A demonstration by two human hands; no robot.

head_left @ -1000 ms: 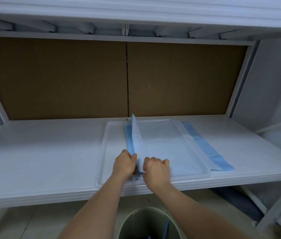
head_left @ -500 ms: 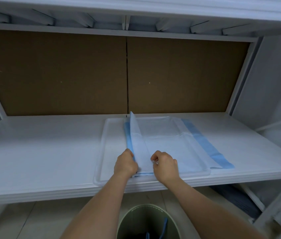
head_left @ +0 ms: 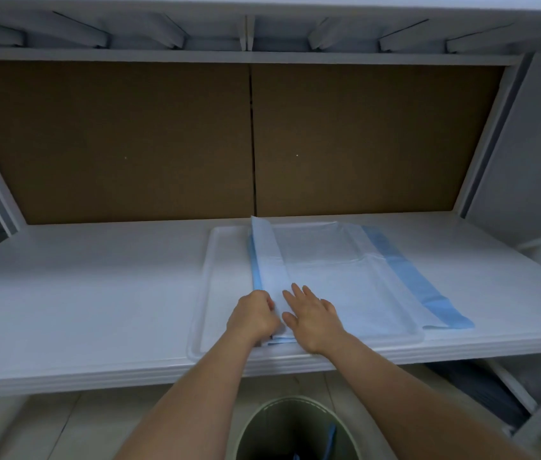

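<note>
A white pad with blue borders (head_left: pixel 332 280) lies in a clear plastic tray (head_left: pixel 219 287) on the white shelf. Its left strip is folded over towards the middle, and its right blue border hangs out over the tray's right rim. My left hand (head_left: pixel 253 317) grips the pad's folded near-left edge with curled fingers. My right hand (head_left: pixel 310 315) lies flat on the pad just to the right of that fold, fingers straight and spread.
The white shelf (head_left: pixel 80 293) runs wide to the left and right of the tray, with a brown back panel (head_left: pixel 129 144) behind it and another shelf overhead. A round green bin (head_left: pixel 262 426) stands on the floor below the shelf's front edge.
My right hand has let go of the pad's folded edge and now lies flat on it with fingers straight. The raised left fold has come down lower. My left hand kept its grip.
</note>
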